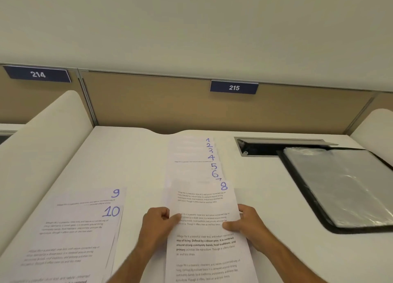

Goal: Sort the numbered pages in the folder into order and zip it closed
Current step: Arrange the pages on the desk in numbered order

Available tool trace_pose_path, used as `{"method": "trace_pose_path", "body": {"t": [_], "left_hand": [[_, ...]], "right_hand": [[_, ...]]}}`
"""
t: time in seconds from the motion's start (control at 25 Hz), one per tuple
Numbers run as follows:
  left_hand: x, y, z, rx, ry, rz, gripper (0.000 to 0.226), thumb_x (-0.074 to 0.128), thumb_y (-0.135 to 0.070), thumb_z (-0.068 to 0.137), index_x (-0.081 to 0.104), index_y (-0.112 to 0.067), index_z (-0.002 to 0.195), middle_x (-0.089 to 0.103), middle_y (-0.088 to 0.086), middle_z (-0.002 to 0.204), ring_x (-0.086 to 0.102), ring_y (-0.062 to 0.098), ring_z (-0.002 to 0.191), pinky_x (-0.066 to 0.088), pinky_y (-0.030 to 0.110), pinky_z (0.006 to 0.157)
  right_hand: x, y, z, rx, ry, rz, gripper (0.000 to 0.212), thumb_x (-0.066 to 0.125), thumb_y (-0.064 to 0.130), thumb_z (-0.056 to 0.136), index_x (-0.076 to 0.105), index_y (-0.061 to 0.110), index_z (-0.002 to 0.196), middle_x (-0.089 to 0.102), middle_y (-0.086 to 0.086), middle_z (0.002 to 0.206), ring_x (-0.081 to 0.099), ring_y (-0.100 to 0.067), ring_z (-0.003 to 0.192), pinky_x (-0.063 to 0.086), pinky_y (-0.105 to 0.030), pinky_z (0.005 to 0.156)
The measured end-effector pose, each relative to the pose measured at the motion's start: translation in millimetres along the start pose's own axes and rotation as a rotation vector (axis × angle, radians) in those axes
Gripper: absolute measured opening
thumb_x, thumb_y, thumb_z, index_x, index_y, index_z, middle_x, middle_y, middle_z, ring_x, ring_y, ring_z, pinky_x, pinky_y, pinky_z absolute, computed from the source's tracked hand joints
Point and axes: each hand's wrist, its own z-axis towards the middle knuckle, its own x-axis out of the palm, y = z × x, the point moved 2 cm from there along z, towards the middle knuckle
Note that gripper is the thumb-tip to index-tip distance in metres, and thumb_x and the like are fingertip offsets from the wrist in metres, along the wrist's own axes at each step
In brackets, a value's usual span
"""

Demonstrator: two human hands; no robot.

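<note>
White desk (131, 155), curved white dividers either side. On it: fanned column of pages (191, 155) numbered 1–8 at centre; pages 9 and 10 (85, 219) overlapped at left; open black-edged folder (344, 187) at right, partly over a recessed cable slot (261, 149).

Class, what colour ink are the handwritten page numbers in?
Blue-purple ink, clearest on the number 10 in the head view.

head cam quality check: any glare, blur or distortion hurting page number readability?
Head view: wide-angle bend curves the desk edge and partition. Glare on the folder hides its plastic surface; top pages 1-4 wash out, text lost, numbers legible. Page 8, held by left hand and right hand, is sharp; pages 9 and 10 soften toward the frame edge.
</note>
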Motion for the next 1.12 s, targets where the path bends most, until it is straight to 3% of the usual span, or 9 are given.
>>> {"method": "trace_pose_path", "body": {"t": [0.16,0.24,0.32,0.44,0.56,0.76,0.88,1.12], "left_hand": [[0.8,4.0,-11.0,0.013,-0.033,0.196,0.037,0.072,-0.017,0.077,0.044,-0.016,0.054,0.044,-0.003,0.05,0.039,0.013,0.049,0.033,0.024,0.051],[-0.3,2.6,-14.6,0.011,-0.045,0.245,0.033,0.068,-0.014,0.075,0.043,-0.017,0.053,0.041,-0.004,0.049,0.036,0.013,0.05,0.033,0.027,0.052],[-0.3,2.4,-17.2,-0.003,-0.075,0.262,0.032,0.068,-0.014,0.074,0.044,-0.017,0.053,0.042,-0.005,0.048,0.037,0.013,0.049,0.034,0.026,0.051],[0.8,3.6,-21.5,-0.023,-0.118,0.268,0.025,0.068,-0.015,0.073,0.05,-0.016,0.056,0.05,-0.005,0.051,0.044,0.013,0.051,0.039,0.025,0.052],[2.1,2.4,-26.8,-0.026,-0.174,0.276,0.012,0.071,-0.017,0.074,0.059,-0.015,0.072,0.063,-0.004,0.063,0.057,0.013,0.06,0.046,0.026,0.057],[2.2,2.1,-32.4,-0.012,-0.282,0.225,0.044,0.078,-0.027,0.078,0.056,-0.018,0.115,0.062,-0.001,0.077,0.06,0.012,0.076,0.044,0.03,0.07],[1.0,1.7,-30.1,-0.037,-0.302,0.207,0.051,0.077,-0.029,0.082,0.058,-0.014,0.126,0.063,-0.002,0.079,0.06,0.012,0.08,0.047,0.031,0.079],[-0.4,0.2,-30.9,-0.041,-0.305,0.192,0.049,0.076,-0.028,0.082,0.06,-0.016,0.126,0.064,-0.003,0.078,0.062,0.012,0.08,0.05,0.033,0.083]], "right_hand": [[-4.2,-9.4,-15.0,-0.029,-0.231,-0.297,0.02,0.079,0.007,0.078,0.072,0.017,0.094,0.076,0.002,0.081,0.073,-0.01,0.073,0.061,-0.031,0.076],[-4.8,-7.7,-19.8,-0.064,-0.276,-0.378,0.016,0.079,0.011,0.077,0.071,0.019,0.088,0.067,0.008,0.062,0.062,0.001,0.056,0.051,-0.018,0.059],[-5.8,-6.7,-23.3,-0.083,-0.304,-0.407,0.019,0.082,0.013,0.074,0.07,0.021,0.086,0.059,0.011,0.053,0.056,0.005,0.049,0.041,-0.011,0.052],[-4.7,-8.6,-26.9,-0.096,-0.32,-0.498,0.026,0.084,0.019,0.071,0.067,0.024,0.089,0.059,0.01,0.056,0.058,0.003,0.056,0.043,-0.013,0.056],[-3.5,-14.3,-28.1,-0.099,-0.358,-0.593,0.039,0.085,0.03,0.07,0.062,0.026,0.102,0.062,0.008,0.072,0.061,-0.006,0.069,0.048,-0.022,0.066],[-0.8,-16.0,-30.5,-0.087,-0.425,-0.7,0.061,0.077,0.047,0.076,0.056,0.022,0.127,0.054,0.008,0.108,0.057,-0.011,0.097,0.045,-0.026,0.084],[4.9,-11.7,-29.7,-0.075,-0.409,-0.702,0.054,0.075,0.048,0.078,0.059,0.023,0.123,0.056,0.009,0.104,0.059,-0.013,0.096,0.049,-0.029,0.085],[17.8,-12.5,-31.6,-0.099,-0.403,-0.714,0.04,0.072,0.047,0.08,0.06,0.028,0.113,0.055,0.014,0.096,0.058,-0.01,0.091,0.051,-0.029,0.081]]}}
